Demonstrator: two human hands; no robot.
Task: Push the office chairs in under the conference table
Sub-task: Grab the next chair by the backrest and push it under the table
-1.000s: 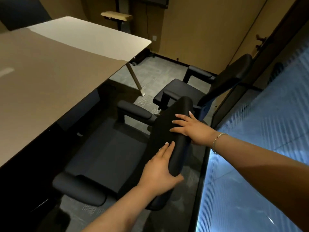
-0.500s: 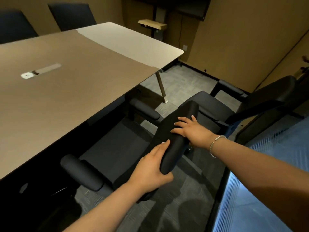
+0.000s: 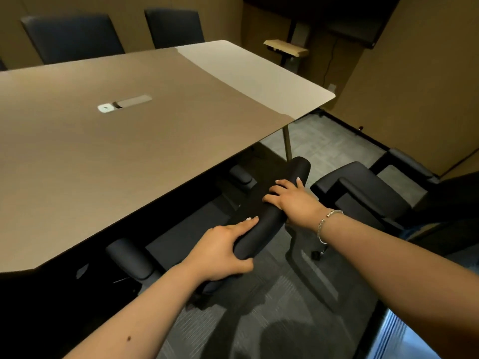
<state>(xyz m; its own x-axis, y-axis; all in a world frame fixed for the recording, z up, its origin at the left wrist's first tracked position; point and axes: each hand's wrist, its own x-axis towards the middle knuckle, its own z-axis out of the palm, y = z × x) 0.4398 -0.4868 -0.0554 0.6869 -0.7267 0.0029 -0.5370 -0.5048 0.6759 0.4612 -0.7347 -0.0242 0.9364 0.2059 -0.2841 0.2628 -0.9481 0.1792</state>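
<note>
Your left hand [image 3: 220, 248] wraps the near end of the chair's backrest top [image 3: 274, 206], thumb beneath and fingers over it, while your right hand [image 3: 290, 200] lies with fingers spread on the far end; the wide spacing likely keeps the chair [image 3: 197, 229] square as you push. Its seat and both armrests already sit partly beneath the edge of the surface [image 3: 155, 141], so it looks almost home. The second chair [image 3: 363, 193] stands to your right, clear of the surface, not yet pushed in.
</note>
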